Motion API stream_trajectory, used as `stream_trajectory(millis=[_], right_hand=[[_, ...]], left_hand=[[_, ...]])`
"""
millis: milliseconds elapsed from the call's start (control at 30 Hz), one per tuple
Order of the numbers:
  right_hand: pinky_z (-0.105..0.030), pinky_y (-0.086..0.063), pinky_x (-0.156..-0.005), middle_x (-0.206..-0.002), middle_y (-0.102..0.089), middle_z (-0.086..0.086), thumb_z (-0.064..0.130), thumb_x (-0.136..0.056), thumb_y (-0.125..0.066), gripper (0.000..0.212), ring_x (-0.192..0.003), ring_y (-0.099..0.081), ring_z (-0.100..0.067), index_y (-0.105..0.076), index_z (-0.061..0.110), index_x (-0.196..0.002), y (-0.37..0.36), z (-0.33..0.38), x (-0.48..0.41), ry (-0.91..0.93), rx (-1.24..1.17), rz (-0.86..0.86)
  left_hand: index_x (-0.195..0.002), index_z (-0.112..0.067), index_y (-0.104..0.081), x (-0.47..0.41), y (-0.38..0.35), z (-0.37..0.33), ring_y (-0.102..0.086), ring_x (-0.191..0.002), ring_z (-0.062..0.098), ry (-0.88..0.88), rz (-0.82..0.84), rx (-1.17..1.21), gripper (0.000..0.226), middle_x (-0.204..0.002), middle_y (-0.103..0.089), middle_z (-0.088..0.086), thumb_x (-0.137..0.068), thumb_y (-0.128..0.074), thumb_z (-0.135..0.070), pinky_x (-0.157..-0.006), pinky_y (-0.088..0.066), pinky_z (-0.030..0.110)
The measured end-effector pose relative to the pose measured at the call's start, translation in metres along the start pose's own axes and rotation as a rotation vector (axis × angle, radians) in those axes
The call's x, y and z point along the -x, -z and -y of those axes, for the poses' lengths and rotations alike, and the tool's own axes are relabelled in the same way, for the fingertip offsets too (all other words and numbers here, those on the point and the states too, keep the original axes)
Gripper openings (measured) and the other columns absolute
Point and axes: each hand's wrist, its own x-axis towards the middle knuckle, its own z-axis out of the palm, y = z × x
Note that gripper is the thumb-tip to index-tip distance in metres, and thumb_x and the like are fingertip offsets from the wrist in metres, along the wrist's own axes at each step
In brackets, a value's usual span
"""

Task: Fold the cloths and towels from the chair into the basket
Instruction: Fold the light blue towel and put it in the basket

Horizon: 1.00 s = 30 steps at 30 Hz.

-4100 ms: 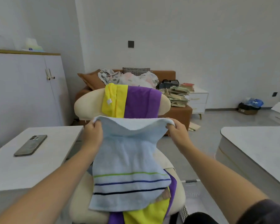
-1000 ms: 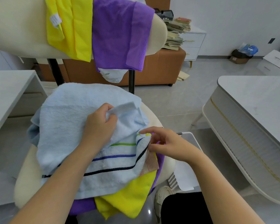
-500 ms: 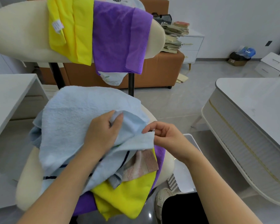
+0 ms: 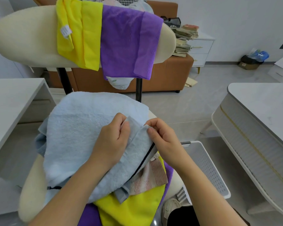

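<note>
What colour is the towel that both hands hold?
The towel is light blue; head view.

Bare to frame edge: left forearm point(image 4: 69, 193), right forearm point(image 4: 203, 183). Also bare: left hand point(image 4: 111, 144), right hand point(image 4: 163, 139). Lower body: black garment point(image 4: 183, 216); grey-beige shoe point(image 4: 170, 207).

The towel point(image 4: 82, 128) is pale blue with a dark navy stripe. Beneath it is a pinkish cloth point(image 4: 147, 178) with a ribbed beige band. The cream chair point(image 4: 23, 35) carries a yellow cloth point(image 4: 85, 33) and a purple cloth point(image 4: 129, 43) — plain, bright. The basket point(image 4: 207, 167) is white, patterned with holes.
</note>
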Motion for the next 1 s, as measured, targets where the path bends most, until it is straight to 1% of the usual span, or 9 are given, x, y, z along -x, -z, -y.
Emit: stream_trajectory(millis=[167, 333, 400, 467, 567, 633, 733, 900, 1000], right_hand=[[-0.018, -0.038, -0.066, -0.075, -0.053, 0.019, 0.026, -0.091, -0.056, 0.008, -0.072, -0.047, -0.001, -0.06, 0.021, -0.086, 0.001, 0.003, -0.004, -0.038, 0.035, 0.097], [-0.013, -0.038, -0.065, -0.073, -0.056, 0.019, 0.023, -0.088, -0.059, 0.01, -0.071, -0.049, 0.002, -0.06, 0.023, -0.078, -0.001, 0.01, -0.005, 0.063, -0.007, 0.038], [-0.017, -0.04, -0.068, -0.076, -0.06, 0.016, 0.022, -0.088, -0.06, 0.009, -0.074, -0.053, -0.003, -0.061, 0.023, -0.079, -0.001, 0.015, -0.003, 0.121, -0.053, 0.019], [-0.029, -0.047, -0.075, -0.086, -0.068, 0.007, 0.022, -0.088, -0.062, 0.006, -0.084, -0.061, -0.014, -0.066, 0.02, -0.083, 0.0, 0.019, -0.001, 0.174, -0.086, 0.034], [-0.038, -0.05, -0.079, -0.094, -0.073, -0.003, 0.019, -0.089, -0.062, 0.01, -0.091, -0.066, -0.024, -0.066, 0.01, -0.088, -0.001, 0.02, 0.0, 0.12, -0.167, 0.05], [-0.04, -0.047, -0.07, -0.084, -0.072, 0.0, 0.024, -0.09, -0.061, 0.012, -0.079, -0.064, -0.022, -0.064, 0.015, -0.084, -0.004, 0.014, -0.002, 0.046, -0.146, 0.021], [-0.024, -0.036, -0.06, -0.063, -0.055, 0.015, 0.027, -0.09, -0.062, 0.013, -0.062, -0.046, -0.004, -0.062, 0.024, -0.078, -0.007, 0.007, -0.006, -0.021, -0.067, -0.064], [-0.023, -0.045, -0.07, -0.079, -0.062, 0.014, 0.019, -0.088, -0.066, 0.008, -0.078, -0.056, -0.003, -0.064, 0.019, -0.08, -0.01, 0.007, -0.01, -0.043, -0.128, -0.133], [-0.03, -0.048, -0.084, -0.098, -0.069, 0.009, 0.012, -0.086, -0.067, 0.011, -0.099, -0.062, -0.005, -0.064, 0.017, -0.076, -0.01, 0.007, -0.011, -0.074, -0.2, -0.143]], left_hand=[[-0.071, -0.017, -0.053, 0.0, 0.0, 0.0, -0.043, -0.051, 0.009, 0.089, -0.041, 0.003, 0.021, -0.056, -0.051, 0.002, -0.091, -0.056, -0.022, -0.05, -0.036, 0.026], [-0.07, -0.016, -0.055, 0.0, 0.0, -0.001, -0.047, -0.052, 0.012, 0.162, -0.113, 0.006, 0.021, -0.059, -0.057, 0.004, -0.089, -0.059, -0.022, -0.051, -0.038, 0.026], [-0.069, -0.016, -0.056, 0.0, 0.0, -0.002, -0.051, -0.056, 0.017, 0.185, -0.153, 0.022, 0.02, -0.061, -0.059, 0.005, -0.088, -0.059, -0.022, -0.053, -0.041, 0.029], [-0.069, -0.016, -0.056, 0.0, -0.001, -0.004, -0.054, -0.059, 0.018, 0.208, -0.182, 0.063, 0.02, -0.062, -0.06, 0.004, -0.088, -0.06, -0.024, -0.056, -0.043, 0.032], [-0.069, -0.017, -0.061, 0.0, -0.001, -0.006, -0.057, -0.062, 0.016, 0.218, -0.179, 0.112, 0.019, -0.064, -0.062, 0.001, -0.087, -0.063, -0.024, -0.059, -0.046, 0.031], [-0.07, -0.02, -0.064, 0.0, -0.001, -0.009, -0.058, -0.063, 0.012, 0.194, -0.143, 0.155, 0.017, -0.065, -0.064, -0.002, -0.087, -0.062, -0.021, -0.06, -0.046, 0.027], [-0.07, -0.024, -0.066, 0.002, 0.0, -0.011, -0.057, -0.062, 0.008, 0.145, -0.075, 0.159, 0.019, -0.067, -0.065, -0.005, -0.088, -0.062, -0.019, -0.059, -0.045, 0.025], [-0.079, -0.024, -0.07, 0.002, 0.0, -0.009, -0.063, -0.071, 0.013, 0.109, -0.027, 0.168, 0.011, -0.073, -0.068, -0.006, -0.087, -0.064, -0.02, -0.066, -0.051, 0.032], [-0.084, -0.027, -0.071, 0.002, 0.002, -0.009, -0.065, -0.075, 0.008, 0.109, 0.014, 0.18, 0.011, -0.077, -0.07, -0.011, -0.088, -0.063, -0.021, -0.068, -0.052, 0.026]])
